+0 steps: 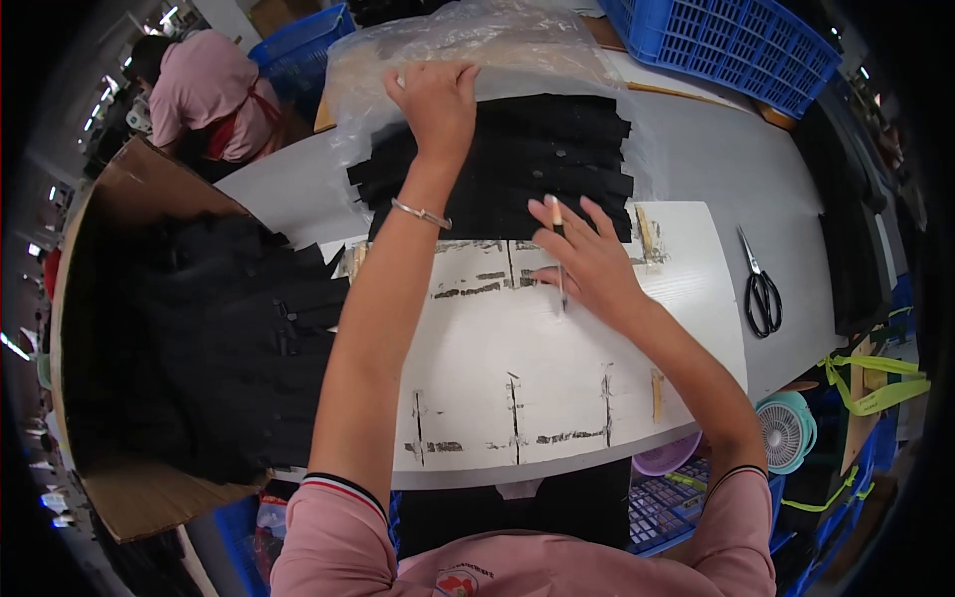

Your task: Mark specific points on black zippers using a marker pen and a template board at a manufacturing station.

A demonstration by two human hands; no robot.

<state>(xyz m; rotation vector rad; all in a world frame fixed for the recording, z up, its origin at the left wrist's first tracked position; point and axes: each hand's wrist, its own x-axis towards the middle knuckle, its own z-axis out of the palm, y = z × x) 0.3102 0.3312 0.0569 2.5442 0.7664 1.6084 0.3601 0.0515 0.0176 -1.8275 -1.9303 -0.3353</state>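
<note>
A stack of black fabric pieces (517,149) with stepped ends lies across the far part of the white board (557,368). My left hand (435,104) reaches to the stack's far left edge, beside a clear plastic sheet (517,50). Its fingers are bent and closed; whatever they grip is hidden. Over the near edge of the fabric, my right hand (592,259) holds a slim pen-like tool (560,274) between its fingers. The tool has a pale end and a dark tip, which points down toward the board. The other fingers of that hand are spread.
At left stands a cardboard box (104,214) full of black fabric (219,348). Black-handled scissors (761,289) lie right of the board. A blue crate (731,50) is at the far right. A co-worker (214,95) sits far left. A small fan (786,433) stands at lower right.
</note>
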